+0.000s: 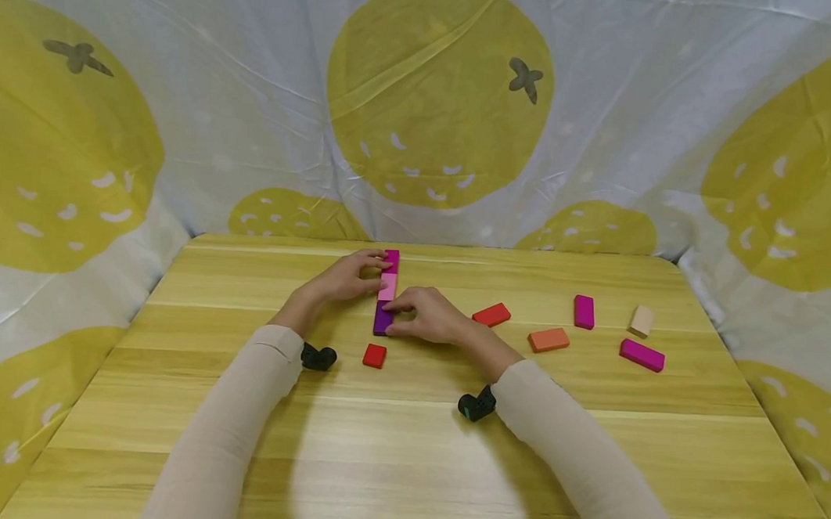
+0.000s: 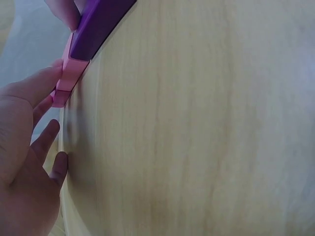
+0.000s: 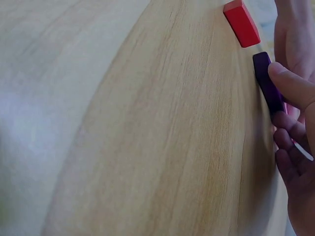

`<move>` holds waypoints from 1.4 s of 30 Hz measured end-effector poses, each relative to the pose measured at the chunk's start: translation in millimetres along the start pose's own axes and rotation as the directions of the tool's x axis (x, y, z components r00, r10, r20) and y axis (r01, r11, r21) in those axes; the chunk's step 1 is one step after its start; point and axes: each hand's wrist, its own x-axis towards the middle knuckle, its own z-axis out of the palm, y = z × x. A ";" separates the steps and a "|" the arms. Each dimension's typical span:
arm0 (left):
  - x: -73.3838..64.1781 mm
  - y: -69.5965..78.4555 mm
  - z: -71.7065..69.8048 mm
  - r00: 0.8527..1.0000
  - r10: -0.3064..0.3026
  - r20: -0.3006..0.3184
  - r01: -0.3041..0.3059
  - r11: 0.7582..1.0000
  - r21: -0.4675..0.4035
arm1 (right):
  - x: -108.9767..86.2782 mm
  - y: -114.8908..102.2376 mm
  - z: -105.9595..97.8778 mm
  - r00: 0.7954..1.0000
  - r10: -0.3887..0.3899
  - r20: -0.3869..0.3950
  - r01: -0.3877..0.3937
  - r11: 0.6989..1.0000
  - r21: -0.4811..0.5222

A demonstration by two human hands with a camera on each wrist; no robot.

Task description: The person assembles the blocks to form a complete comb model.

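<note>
Three blocks lie end to end in a row near the table's far edge: magenta (image 1: 393,260) farthest, light pink (image 1: 389,286) in the middle and dark purple (image 1: 381,320) nearest. From the left, my left hand (image 1: 345,277) touches the row, its thumb against the pink block and a fingertip at the magenta one, the other fingers loosely extended. My right hand (image 1: 432,315) pinches the purple block (image 3: 268,83) between thumb and finger. A short red block (image 1: 374,356) lies apart, just nearer than the purple one; the right wrist view shows this red block (image 3: 241,23) too.
Right of the hands lie a red block (image 1: 492,314), an orange block (image 1: 548,340), two magenta blocks (image 1: 583,311) and a beige block (image 1: 641,321). Patterned cloth (image 1: 438,96) hangs behind the wooden table (image 1: 405,463). Black wrist devices (image 1: 477,404) sit beneath both sleeves.
</note>
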 end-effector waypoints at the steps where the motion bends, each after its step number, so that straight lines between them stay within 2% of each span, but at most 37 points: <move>1: 0.0 -0.2 0.1 1.000 0.002 0.000 -0.002 1.000 0.001 | 0.2 -0.1 -0.1 1.000 0.001 0.000 -0.001 1.000 -0.002; 17: -0.2 -0.4 0.0 1.000 0.007 -0.001 -0.007 1.000 -0.001 | 1.9 -1.6 -2.9 1.000 0.016 0.015 -0.016 1.000 0.005; 26: -1.2 -0.7 0.1 1.000 0.010 0.001 -0.009 1.000 -0.016 | -1.3 -5.6 -5.0 0.999 0.015 0.032 -0.014 0.999 -0.028; 32: -3.3 -0.9 1.4 1.000 0.003 -0.002 -0.003 1.000 -0.014 | -11.9 -9.1 -8.3 0.999 0.035 0.034 -0.034 0.999 -0.017; 42: -2.1 -0.1 0.5 1.000 -0.001 -0.003 0.001 1.000 -0.017 | -40.6 -21.0 -17.9 0.999 -0.028 0.025 0.028 1.000 -0.009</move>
